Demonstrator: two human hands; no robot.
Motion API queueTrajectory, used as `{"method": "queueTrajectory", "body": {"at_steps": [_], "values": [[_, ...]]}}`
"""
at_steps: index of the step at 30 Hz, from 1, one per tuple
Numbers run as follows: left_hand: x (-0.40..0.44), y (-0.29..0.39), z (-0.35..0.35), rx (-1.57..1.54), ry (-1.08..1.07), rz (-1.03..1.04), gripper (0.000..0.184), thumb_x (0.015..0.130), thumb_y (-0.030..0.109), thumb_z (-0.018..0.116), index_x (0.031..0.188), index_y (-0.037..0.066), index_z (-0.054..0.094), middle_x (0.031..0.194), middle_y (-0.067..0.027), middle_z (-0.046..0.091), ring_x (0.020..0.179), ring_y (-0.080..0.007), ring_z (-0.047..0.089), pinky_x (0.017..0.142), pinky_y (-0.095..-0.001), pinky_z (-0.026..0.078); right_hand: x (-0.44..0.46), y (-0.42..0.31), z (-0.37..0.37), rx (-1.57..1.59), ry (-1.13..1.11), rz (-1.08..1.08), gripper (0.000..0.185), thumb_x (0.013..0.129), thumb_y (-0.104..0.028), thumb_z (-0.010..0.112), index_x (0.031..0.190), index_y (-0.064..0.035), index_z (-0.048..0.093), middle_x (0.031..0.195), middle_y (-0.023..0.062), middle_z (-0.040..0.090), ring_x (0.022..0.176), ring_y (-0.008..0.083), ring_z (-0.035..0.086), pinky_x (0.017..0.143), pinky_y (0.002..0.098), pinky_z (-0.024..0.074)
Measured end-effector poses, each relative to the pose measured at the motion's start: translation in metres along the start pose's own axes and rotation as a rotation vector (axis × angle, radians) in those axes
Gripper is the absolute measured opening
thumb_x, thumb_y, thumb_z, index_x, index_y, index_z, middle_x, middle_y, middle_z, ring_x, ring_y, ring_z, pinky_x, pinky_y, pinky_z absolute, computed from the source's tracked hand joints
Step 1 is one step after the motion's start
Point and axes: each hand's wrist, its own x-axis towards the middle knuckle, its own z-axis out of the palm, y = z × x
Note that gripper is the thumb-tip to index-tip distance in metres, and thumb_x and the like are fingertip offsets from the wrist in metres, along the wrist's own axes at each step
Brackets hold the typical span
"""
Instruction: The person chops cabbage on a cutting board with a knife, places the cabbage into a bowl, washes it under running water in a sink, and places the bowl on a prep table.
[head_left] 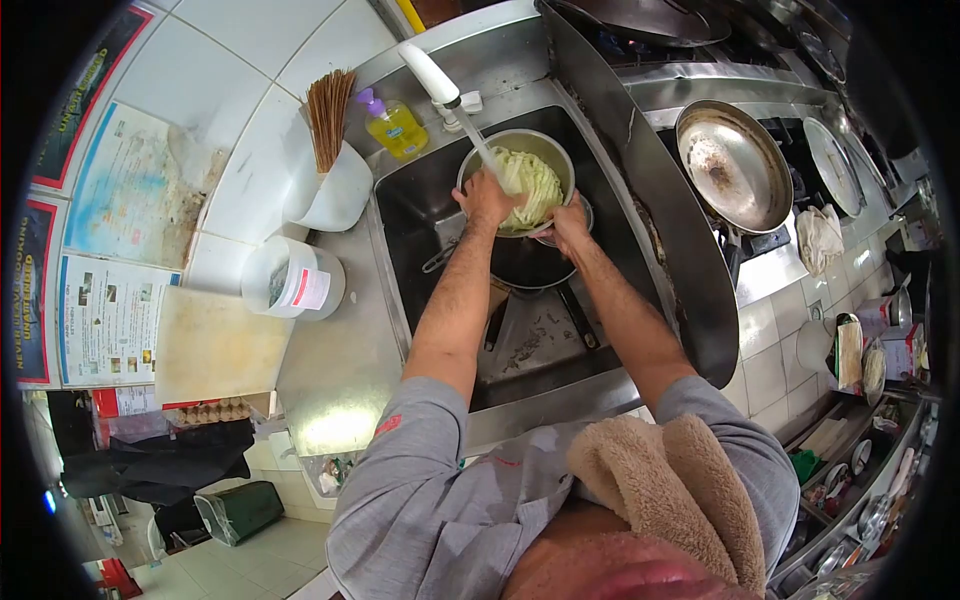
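Note:
A round metal pot [568,160] is tilted in the sink, filled with pale green shreds that look like cut cabbage [535,185]. My left hand [484,197] reaches over the pot's near left side, its thumb against the shreds and its fingers spread; some fingertips are hidden. My right hand [572,226] grips the pot's near right rim. Water runs from the white-ended faucet [430,75] into the pot, close to my left hand. Beneath the pot lies a dark pan [525,262] in the sink [400,215].
Dark handles [577,318] stick out on the sink floor. Left of the sink stand a yellow soap bottle [398,130], a stick brush [328,115] in a white container [340,190], and a white bucket [310,283]. A metal divider [690,270] separates the sink from a stove holding a frying pan [733,165].

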Motion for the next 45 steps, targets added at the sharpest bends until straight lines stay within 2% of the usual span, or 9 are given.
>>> {"method": "queueTrajectory", "body": {"at_steps": [2,3,9,13,15,19,27,37,45], "values": [[0.006,-0.007,0.004,-0.135,0.024,0.060,0.086,0.064,0.037,0.077,0.136,0.013,0.037,0.125,-0.0138,0.050,0.120,-0.0301,0.044,0.102,-0.0513,0.026,0.007,-0.002,-0.003,0.039,0.021,-0.017,0.064,0.074,0.012,0.039,0.131,-0.0124,0.026,0.117,0.0222,0.048,0.078,0.0386,0.065,0.045,0.0460,0.0585],[0.006,-0.008,0.006,-0.204,0.119,0.110,0.064,0.066,0.028,0.074,0.121,0.006,0.052,0.113,-0.0198,0.058,0.111,-0.0332,0.053,0.096,-0.0463,0.036,0.009,-0.006,-0.005,0.035,0.023,-0.025,0.065,0.073,0.012,0.039,0.131,-0.0116,0.025,0.117,0.0221,0.048,0.078,0.0392,0.064,0.045,0.0459,0.0584],[0.013,-0.005,0.007,-0.359,0.019,0.101,0.028,0.068,0.013,0.064,0.088,-0.007,0.063,0.098,-0.0309,0.060,0.095,-0.0413,0.060,0.083,-0.0436,0.048,0.008,-0.009,-0.003,0.086,0.065,-0.037,0.067,0.070,0.014,0.039,0.131,-0.0099,0.025,0.119,0.0224,0.046,0.086,0.0417,0.062,0.050,0.0502,0.0588],[0.015,-0.015,0.008,-0.338,-0.034,0.148,0.033,0.068,0.007,0.064,0.097,-0.009,0.060,0.102,-0.0299,0.058,0.099,-0.0420,0.057,0.087,-0.0435,0.047,0.005,-0.006,-0.003,0.126,0.035,-0.007,0.068,0.069,0.014,0.039,0.131,-0.0104,0.025,0.121,0.0214,0.044,0.089,0.0420,0.061,0.052,0.0510,0.0590],[0.013,-0.022,0.009,-0.244,0.135,0.243,0.044,0.067,0.002,0.063,0.110,-0.003,0.057,0.110,-0.0248,0.056,0.109,-0.0402,0.051,0.093,-0.0411,0.043,0.005,-0.003,-0.002,0.148,0.009,0.006,0.067,0.069,0.014,0.039,0.130,-0.0107,0.025,0.121,0.0210,0.044,0.088,0.0420,0.060,0.051,0.0504,0.0590],[0.011,-0.033,0.017,-0.306,0.285,0.242,0.047,0.066,-0.002,0.065,0.111,-0.004,0.053,0.118,-0.0239,0.045,0.110,-0.0421,0.045,0.094,-0.0444,0.042,0.005,0.000,0.003,0.077,0.007,0.002,0.066,0.069,0.014,0.038,0.129,-0.0109,0.027,0.121,0.0203,0.044,0.088,0.0416,0.061,0.048,0.0491,0.0586],[0.001,-0.002,-0.002,-0.158,0.031,0.187,0.045,0.071,0.029,0.066,0.114,0.017,0.062,0.130,-0.0103,0.043,0.121,-0.0345,0.040,0.099,-0.0481,0.038,-0.003,0.002,0.015,0.101,-0.017,0.021,0.067,0.070,0.014,0.038,0.130,-0.0138,0.026,0.120,0.0201,0.045,0.087,0.0412,0.061,0.045,0.0503,0.0574],[0.005,-0.005,0.002,0.017,0.053,0.101,0.048,0.074,0.033,0.062,0.118,0.013,0.059,0.139,-0.0090,0.033,0.125,-0.0318,0.035,0.098,-0.0519,0.036,0.005,0.004,0.013,0.054,-0.035,0.020,0.068,0.069,0.012,0.046,0.130,-0.0120,0.027,0.117,0.0188,0.048,0.085,0.0390,0.061,0.049,0.0529,0.0572],[0.014,-0.024,0.019,-0.266,0.231,0.167,0.052,0.070,0.022,0.066,0.120,0.010,0.055,0.137,-0.0122,0.036,0.121,-0.0360,0.038,0.097,-0.0488,0.039,0.000,0.002,0.020,0.051,-0.031,0.001,0.063,0.070,0.012,0.043,0.127,-0.0106,0.027,0.113,0.0194,0.049,0.077,0.0372,0.063,0.047,0.0464,0.0583]]}}
